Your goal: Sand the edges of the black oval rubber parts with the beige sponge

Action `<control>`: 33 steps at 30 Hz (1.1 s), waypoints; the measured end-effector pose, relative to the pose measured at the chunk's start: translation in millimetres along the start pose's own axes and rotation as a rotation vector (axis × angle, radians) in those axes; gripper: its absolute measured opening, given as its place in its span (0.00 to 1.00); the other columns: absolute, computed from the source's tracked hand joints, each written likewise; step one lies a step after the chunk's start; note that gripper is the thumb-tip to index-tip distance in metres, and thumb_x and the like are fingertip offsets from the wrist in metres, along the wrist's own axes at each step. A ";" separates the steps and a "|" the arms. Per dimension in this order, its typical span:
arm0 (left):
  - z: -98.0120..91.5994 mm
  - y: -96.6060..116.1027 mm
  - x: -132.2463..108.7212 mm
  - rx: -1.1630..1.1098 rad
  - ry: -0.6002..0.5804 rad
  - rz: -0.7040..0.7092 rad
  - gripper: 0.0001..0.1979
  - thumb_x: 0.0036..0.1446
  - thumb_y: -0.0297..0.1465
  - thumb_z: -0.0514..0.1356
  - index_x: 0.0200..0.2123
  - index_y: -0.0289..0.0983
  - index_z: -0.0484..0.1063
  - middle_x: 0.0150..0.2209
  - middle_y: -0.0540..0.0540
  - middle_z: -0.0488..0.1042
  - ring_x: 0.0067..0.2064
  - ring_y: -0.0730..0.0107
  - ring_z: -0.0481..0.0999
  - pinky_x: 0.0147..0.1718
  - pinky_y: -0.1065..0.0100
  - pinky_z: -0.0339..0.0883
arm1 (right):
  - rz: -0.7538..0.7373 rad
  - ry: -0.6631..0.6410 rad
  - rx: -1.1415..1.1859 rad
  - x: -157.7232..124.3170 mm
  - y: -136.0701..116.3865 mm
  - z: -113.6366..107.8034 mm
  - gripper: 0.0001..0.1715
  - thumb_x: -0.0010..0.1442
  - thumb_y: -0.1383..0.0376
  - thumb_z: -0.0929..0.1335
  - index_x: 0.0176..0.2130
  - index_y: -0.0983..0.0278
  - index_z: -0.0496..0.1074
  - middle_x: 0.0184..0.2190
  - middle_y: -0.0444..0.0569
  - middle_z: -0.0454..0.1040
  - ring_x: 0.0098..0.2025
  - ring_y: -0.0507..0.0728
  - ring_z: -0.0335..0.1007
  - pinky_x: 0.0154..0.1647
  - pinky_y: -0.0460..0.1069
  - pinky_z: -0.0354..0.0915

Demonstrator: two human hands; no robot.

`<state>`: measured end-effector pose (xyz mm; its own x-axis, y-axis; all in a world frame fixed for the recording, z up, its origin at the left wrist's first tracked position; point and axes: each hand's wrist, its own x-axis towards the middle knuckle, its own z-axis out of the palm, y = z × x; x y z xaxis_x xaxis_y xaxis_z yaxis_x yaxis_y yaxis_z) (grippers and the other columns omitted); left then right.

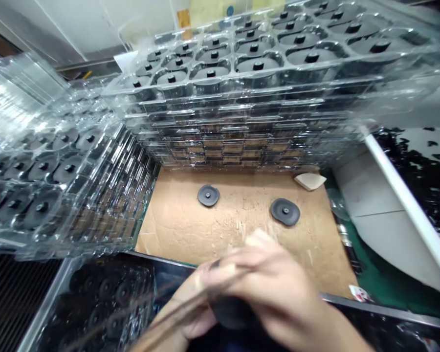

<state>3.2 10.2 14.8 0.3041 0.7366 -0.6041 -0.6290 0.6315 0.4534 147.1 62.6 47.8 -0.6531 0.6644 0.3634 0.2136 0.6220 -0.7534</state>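
Both hands meet at the bottom centre, blurred by motion. My left hand (194, 303) and my right hand (278, 288) close around a dark rounded part (232, 310), which shows below the fingers. Beyond them, on a brown cardboard sheet (183, 230), lie two separate dark grey discs, each with a small centre hub: one disc (208, 195) left of centre and another disc (285, 211) to the right. Some fingertips are smeared or hidden.
Tall stacks of clear trays with dark discs stand behind (256, 80) and at left (58, 171). A white bin (407, 190) at right borders small black pieces (418, 166). A tray of dark discs (102, 308) sits lower left. A pale wedge (310, 181) lies on the cardboard.
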 end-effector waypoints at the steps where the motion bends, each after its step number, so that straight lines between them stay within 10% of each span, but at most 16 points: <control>1: -1.7 -1.9 1.7 -0.024 -0.043 -0.029 0.09 0.41 0.24 0.65 0.31 0.31 0.76 0.28 0.47 0.77 0.31 0.66 0.77 0.31 0.70 0.67 | 0.088 0.034 0.029 -1.0 9.1 -1.5 0.15 0.61 0.70 0.60 0.42 0.59 0.72 0.32 0.44 0.75 0.33 0.52 0.67 0.35 0.48 0.60; 5: -12.1 -7.7 4.7 -0.212 -0.204 -0.060 0.17 0.45 0.24 0.63 0.42 0.39 0.73 0.39 0.44 0.78 0.36 0.60 0.78 0.32 0.67 0.70 | 0.496 0.062 0.014 -13.6 59.6 3.2 0.12 0.60 0.65 0.62 0.41 0.58 0.73 0.36 0.45 0.75 0.37 0.53 0.70 0.36 0.48 0.65; 9: -16.1 -6.1 2.4 -0.268 -0.239 -0.040 0.23 0.40 0.36 0.67 0.42 0.37 0.73 0.40 0.44 0.77 0.38 0.60 0.77 0.34 0.67 0.71 | 0.543 0.104 -0.046 -39.0 94.6 39.2 0.14 0.58 0.65 0.62 0.42 0.63 0.73 0.40 0.52 0.71 0.39 0.58 0.69 0.38 0.54 0.67; 13: -15.1 -1.9 1.0 -0.248 -0.258 -0.066 0.28 0.33 0.44 0.68 0.38 0.33 0.75 0.35 0.44 0.78 0.38 0.62 0.77 0.35 0.69 0.69 | 0.580 0.274 -0.103 -58.4 95.1 65.1 0.17 0.60 0.64 0.60 0.46 0.67 0.68 0.49 0.59 0.61 0.38 0.57 0.68 0.34 0.54 0.68; 25: -27.1 -7.6 4.2 -0.316 -0.385 0.023 0.26 0.50 0.49 0.54 0.48 0.41 0.68 0.43 0.43 0.74 0.39 0.59 0.77 0.35 0.65 0.70 | 0.507 0.363 -0.026 -64.0 87.5 57.1 0.11 0.59 0.64 0.61 0.36 0.60 0.73 0.37 0.49 0.72 0.40 0.56 0.69 0.41 0.50 0.65; 33: -36.2 6.0 6.4 1.002 -0.097 0.891 0.50 0.45 0.28 0.64 0.61 0.51 0.31 0.50 0.44 0.65 0.52 0.61 0.67 0.52 0.56 0.58 | 0.551 0.390 0.064 -62.5 77.2 51.4 0.11 0.57 0.64 0.62 0.33 0.61 0.75 0.34 0.50 0.73 0.38 0.57 0.69 0.38 0.50 0.66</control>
<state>-24.5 10.0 -10.0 0.1439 0.9740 0.1751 0.1398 -0.1951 0.9708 167.1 47.7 -61.2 -0.1488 0.9857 0.0795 0.3889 0.1322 -0.9117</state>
